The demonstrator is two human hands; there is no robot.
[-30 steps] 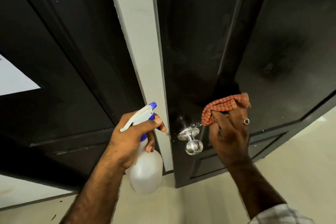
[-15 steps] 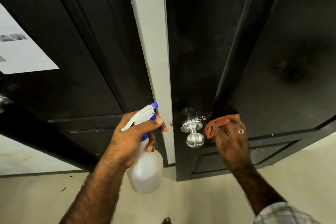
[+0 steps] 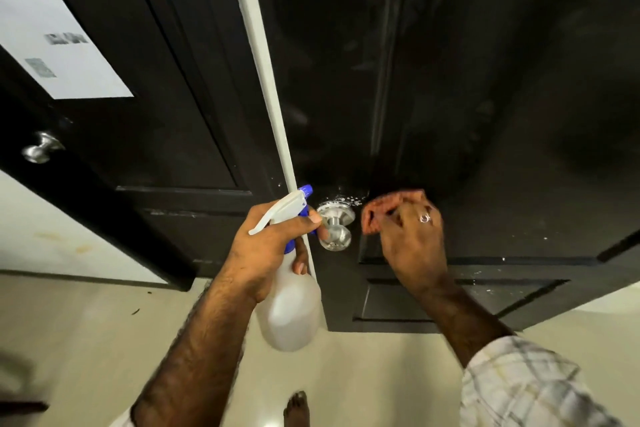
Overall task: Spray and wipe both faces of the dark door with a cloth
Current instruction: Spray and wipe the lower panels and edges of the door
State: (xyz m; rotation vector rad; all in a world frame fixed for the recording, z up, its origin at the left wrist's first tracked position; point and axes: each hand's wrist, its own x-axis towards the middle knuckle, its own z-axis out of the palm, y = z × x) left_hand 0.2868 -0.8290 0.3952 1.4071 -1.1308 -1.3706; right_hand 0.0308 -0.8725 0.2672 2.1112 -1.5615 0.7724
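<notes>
The dark door (image 3: 433,87) fills the right side, with white spray droplets around its silver knob (image 3: 334,229). My right hand (image 3: 412,246) presses an orange checked cloth (image 3: 375,210) against the door just right of the knob; the hand hides most of the cloth. My left hand (image 3: 273,250) grips a white spray bottle (image 3: 289,308) by its neck, blue nozzle pointing up toward the door, just left of the knob.
A second dark door (image 3: 145,80) stands to the left past a white frame strip (image 3: 263,62), carrying a white paper notice (image 3: 52,38) and its own silver knob (image 3: 41,147). The floor is pale tile (image 3: 86,340). A bare foot (image 3: 296,409) shows at the bottom.
My right hand slid the cloth down the door to beside the knob, bunching it under the palm. The view tilted down and shifted left; the bottle hand moved closer to the knob.
</notes>
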